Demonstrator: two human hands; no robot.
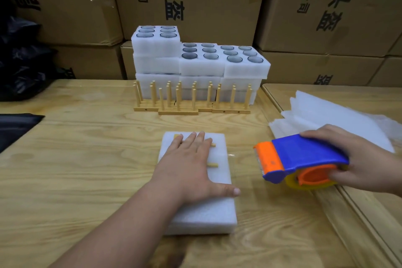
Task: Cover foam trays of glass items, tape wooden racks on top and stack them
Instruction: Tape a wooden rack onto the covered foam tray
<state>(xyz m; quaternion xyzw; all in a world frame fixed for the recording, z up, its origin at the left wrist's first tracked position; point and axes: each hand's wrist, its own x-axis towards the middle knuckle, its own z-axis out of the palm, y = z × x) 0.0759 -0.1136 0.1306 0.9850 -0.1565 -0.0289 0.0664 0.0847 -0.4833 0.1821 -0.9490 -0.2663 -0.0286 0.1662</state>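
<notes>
Left hand spread flat, pressing wooden rack onto covered foam tray. Right hand grips tape dispenser just right of tray.

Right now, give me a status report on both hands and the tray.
Left hand flat, pressing wooden rack onto covered foam tray. Right hand grips tape dispenser, beside tray. Nothing between them.

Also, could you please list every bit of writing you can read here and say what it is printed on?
"P头盔": centre cardboard box, black print.
"限公司": same box, smaller column, top cut off.
"P头盔" and "限公司": right cardboard box.
Left cardboard box: characters cropped, unreadable.
Tape dispenser, foam trays, wooden racks: no text.
</notes>
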